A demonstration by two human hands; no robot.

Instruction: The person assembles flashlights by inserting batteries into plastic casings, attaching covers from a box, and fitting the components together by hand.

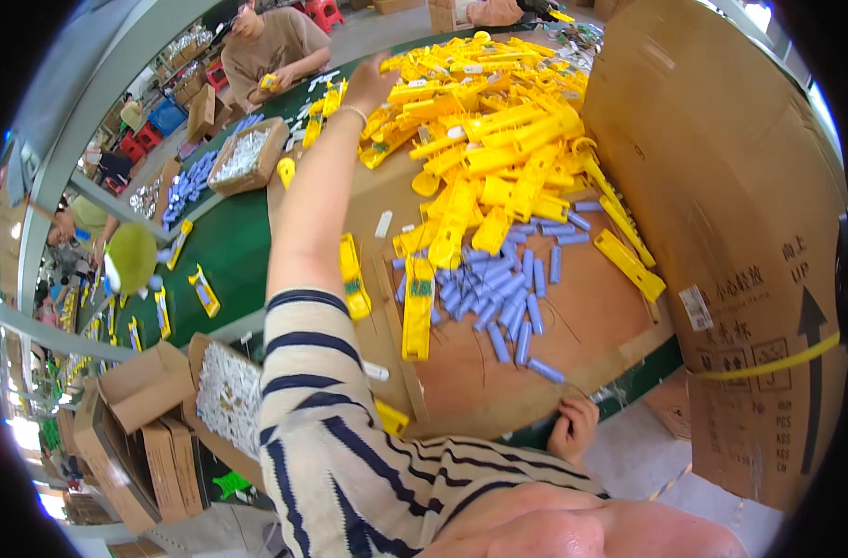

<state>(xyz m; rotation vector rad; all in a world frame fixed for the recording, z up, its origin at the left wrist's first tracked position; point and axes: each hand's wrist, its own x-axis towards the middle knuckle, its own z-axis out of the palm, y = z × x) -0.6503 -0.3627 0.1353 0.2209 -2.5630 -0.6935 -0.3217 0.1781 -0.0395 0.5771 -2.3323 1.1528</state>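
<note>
My left arm, in a striped sleeve, stretches far across the table, and my left hand (368,79) with a thin bracelet lies on the near-left edge of a big heap of yellow plastic housings (498,121). Its fingers are hidden among the yellow parts, so a grip cannot be made out. My right hand (573,426) rests with spread fingers on the near edge of the brown cardboard sheet (591,325) and holds nothing. Several blue cylindrical cells (507,293) lie scattered on that sheet, with loose yellow housings (417,307) beside them.
A tall cardboard carton (721,214) with a yellow strap stands at the right. A box of small white parts (242,153) sits on the green table (228,251); another open box (224,391) stands lower left. A seated person (270,46) works across the table.
</note>
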